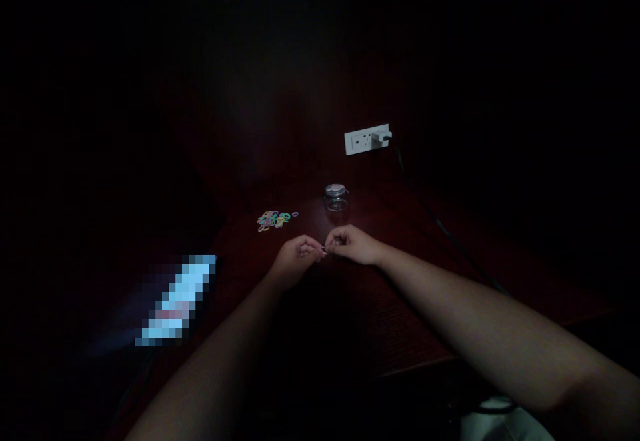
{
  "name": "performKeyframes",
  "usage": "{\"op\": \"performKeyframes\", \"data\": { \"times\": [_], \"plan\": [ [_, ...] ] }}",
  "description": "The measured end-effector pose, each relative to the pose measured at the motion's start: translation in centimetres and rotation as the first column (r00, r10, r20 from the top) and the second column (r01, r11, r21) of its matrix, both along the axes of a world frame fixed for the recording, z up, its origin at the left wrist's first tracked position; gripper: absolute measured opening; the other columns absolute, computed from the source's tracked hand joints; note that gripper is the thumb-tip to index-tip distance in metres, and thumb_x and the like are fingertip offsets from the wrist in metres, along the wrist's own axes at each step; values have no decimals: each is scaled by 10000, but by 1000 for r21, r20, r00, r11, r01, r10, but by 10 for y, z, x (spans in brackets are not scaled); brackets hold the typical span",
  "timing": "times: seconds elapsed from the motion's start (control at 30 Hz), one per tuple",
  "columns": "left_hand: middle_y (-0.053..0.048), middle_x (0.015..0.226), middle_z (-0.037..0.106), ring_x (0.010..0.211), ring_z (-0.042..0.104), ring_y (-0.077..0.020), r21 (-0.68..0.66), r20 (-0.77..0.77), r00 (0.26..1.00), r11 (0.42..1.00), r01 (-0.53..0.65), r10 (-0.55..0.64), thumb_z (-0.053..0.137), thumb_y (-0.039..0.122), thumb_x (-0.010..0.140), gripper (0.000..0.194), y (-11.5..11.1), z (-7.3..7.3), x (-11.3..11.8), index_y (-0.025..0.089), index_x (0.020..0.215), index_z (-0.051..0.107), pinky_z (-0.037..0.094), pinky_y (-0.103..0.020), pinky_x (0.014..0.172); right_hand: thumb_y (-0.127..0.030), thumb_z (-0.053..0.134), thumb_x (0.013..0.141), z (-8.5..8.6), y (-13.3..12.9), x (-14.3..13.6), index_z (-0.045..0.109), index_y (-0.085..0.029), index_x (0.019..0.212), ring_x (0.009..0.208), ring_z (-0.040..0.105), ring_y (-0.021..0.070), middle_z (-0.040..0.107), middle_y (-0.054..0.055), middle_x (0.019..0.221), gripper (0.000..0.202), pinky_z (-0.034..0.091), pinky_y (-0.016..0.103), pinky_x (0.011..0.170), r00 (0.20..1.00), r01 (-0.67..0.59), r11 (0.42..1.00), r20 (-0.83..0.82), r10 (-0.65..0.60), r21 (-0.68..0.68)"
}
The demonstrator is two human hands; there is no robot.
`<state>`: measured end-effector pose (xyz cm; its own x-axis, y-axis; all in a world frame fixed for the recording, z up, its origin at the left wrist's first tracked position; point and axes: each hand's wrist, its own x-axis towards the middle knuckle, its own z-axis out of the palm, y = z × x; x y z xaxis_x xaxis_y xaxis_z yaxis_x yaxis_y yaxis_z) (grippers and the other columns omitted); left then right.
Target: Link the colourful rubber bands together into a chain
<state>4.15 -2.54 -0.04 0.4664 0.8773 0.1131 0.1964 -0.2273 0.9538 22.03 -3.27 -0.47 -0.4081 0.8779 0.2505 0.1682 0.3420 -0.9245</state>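
Observation:
My left hand [301, 254] and my right hand [350, 243] meet over the dark red table, fingertips nearly touching. Both pinch a small pale hair tie [324, 249], whose thin loop shows between them, partly covered by the fingers. Beyond the left hand lies a loose pile of colourful hair ties [273, 221] in yellow, green, pink and purple. One purple hair tie [295, 214] rests just apart from the pile, on its right. A small clear jar [337, 199] with a lid stands upright behind my right hand.
A white wall socket [367, 139] with a plug in it sits at the back. Its dark cable [440, 226] runs down along the table's right side. At the left, a lit, blurred-out screen [180, 304] glows. The surroundings are very dark.

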Motion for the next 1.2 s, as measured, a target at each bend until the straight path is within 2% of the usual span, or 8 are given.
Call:
{"op": "performKeyframes", "data": {
  "times": [0.2,0.4,0.53,0.7,0.93,1.2],
  "plan": [
    [-69,738,673,668,615,-133,4,2,1000,1000,-5,5,618,285,693,191,1,-2,-1,121,783,577,452,-238,616,-256,607,670,-2,2,0,547,-118,684,468,411,53,531,-29,547,151,299,179,449,1000,24,999,0,-24,-21],
    [-66,754,669,659,606,-124,30,-19,1000,999,17,-16,592,313,717,218,2,-1,-1,119,818,592,438,-220,580,-203,589,676,-1,1,0,530,-132,700,477,433,59,512,-39,535,95,312,173,449,999,32,999,-4,-32,18],
    [-69,757,669,679,613,-131,12,-11,1000,1000,5,-5,616,305,700,209,2,-2,0,120,794,589,452,-230,606,-197,611,653,0,0,-1,522,-130,686,472,415,52,490,-48,524,115,315,171,449,1000,30,999,-1,-30,22],
    [-72,773,670,687,617,-138,27,2,1000,1000,3,-3,669,319,655,253,5,-5,0,117,784,587,469,-249,634,-205,640,632,-1,0,-1,533,-127,732,507,457,62,532,-34,570,166,352,182,482,998,50,999,-26,-50,-20],
    [-50,734,662,647,610,-116,-5,2,1000,1000,-16,16,704,292,623,269,6,-6,-1,118,789,584,468,-226,603,-261,626,667,1,-2,-1,559,-125,712,496,457,72,514,-33,532,158,348,192,472,998,63,998,18,-63,-8],
    [-56,742,661,658,613,-116,15,5,1000,1000,2,-2,687,275,642,240,5,-6,-1,115,780,572,462,-220,599,-217,551,723,-3,2,-1,553,-127,757,492,481,69,527,-25,558,97,355,181,462,999,53,998,-9,-54,-36]
  ]
}}
